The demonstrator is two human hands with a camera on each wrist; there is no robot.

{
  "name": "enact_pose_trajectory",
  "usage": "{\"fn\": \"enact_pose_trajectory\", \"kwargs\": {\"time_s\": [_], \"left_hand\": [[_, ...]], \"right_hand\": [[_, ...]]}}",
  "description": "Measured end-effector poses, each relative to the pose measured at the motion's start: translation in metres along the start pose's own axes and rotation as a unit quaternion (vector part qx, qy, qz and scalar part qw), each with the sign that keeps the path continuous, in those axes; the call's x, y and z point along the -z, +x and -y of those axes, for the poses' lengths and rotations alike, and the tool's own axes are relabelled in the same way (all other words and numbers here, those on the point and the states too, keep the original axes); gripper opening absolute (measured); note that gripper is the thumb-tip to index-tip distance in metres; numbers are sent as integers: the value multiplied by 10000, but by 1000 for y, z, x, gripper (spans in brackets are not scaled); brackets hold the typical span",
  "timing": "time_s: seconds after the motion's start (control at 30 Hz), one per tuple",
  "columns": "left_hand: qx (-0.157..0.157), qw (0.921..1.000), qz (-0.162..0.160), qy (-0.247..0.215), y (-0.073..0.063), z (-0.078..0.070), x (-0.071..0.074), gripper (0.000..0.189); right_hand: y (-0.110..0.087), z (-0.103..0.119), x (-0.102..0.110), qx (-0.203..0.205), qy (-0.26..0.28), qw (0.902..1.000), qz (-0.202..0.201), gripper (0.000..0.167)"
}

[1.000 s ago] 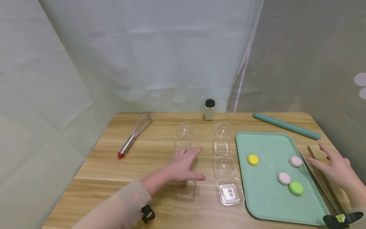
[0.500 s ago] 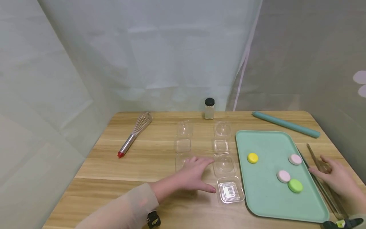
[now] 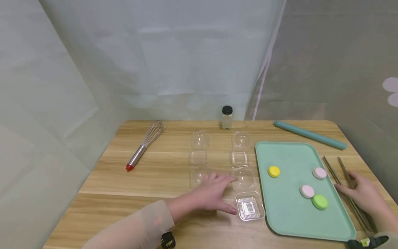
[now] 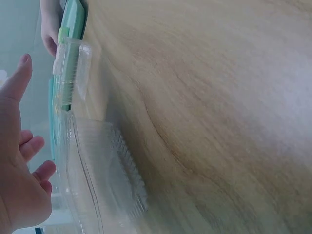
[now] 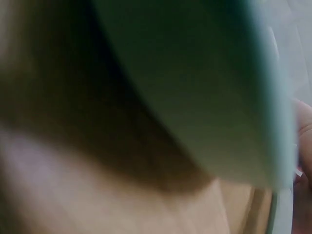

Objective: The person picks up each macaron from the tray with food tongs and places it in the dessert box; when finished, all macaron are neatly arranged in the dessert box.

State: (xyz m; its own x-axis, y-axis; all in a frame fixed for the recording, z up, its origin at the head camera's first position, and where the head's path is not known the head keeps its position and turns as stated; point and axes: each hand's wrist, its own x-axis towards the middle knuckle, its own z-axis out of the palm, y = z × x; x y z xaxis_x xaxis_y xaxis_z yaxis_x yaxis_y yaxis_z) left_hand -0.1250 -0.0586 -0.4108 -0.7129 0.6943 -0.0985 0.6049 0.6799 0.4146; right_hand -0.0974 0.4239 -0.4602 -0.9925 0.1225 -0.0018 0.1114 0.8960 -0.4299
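Observation:
My left hand (image 3: pixel 212 195), fingers spread, hovers over the row of clear plastic boxes, in front of an open clear lid (image 3: pixel 243 178) and its base (image 3: pixel 249 206). In the left wrist view the thumb and curled fingers of that hand (image 4: pixel 22 161) stand beside a clear box (image 4: pixel 107 170), holding nothing. My right hand (image 3: pixel 363 192) grips long metal tongs (image 3: pixel 354 207) lying along the tray's right side, thumb at one arm and fingers at the other. On the green tray (image 3: pixel 289 221) lie a yellow macaron (image 3: pixel 274 171), two pink macarons (image 3: pixel 307 191) and a green macaron (image 3: pixel 320 201).
More open clear boxes (image 3: pixel 199 157) stand in two columns mid-table. A whisk (image 3: pixel 144 145) lies at the left. Behind are a black-capped jar (image 3: pixel 227 117) and a teal rolling pin (image 3: pixel 311 135). A pale curtain (image 3: pixel 192 62) closes off the table's back.
My left hand has moved right and slightly toward the near edge. My right hand has come down onto the tongs and taken hold; their arms have shifted a little right, away from the tray.

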Motion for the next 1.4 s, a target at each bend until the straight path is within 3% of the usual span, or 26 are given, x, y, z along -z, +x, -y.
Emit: {"fn": "enact_pose_trajectory", "kwargs": {"time_s": [0.43,0.73,1.1,1.4], "left_hand": [[-20,9999,19,-109,1,-4,-3,100],[-132,9999,-40,41,1,-5,-3,102],[-236,9995,-31,190,2,-8,-6,99],[-426,9989,-66,187,4,-11,-10,91]], "right_hand": [[-2,5,0,-184,177,9996,-114,82],[3,13,0,-192,-169,9996,-94,80],[1,13,4,-470,-147,9986,-183,81],[-8,9,10,-194,-104,9992,-344,76]]}}
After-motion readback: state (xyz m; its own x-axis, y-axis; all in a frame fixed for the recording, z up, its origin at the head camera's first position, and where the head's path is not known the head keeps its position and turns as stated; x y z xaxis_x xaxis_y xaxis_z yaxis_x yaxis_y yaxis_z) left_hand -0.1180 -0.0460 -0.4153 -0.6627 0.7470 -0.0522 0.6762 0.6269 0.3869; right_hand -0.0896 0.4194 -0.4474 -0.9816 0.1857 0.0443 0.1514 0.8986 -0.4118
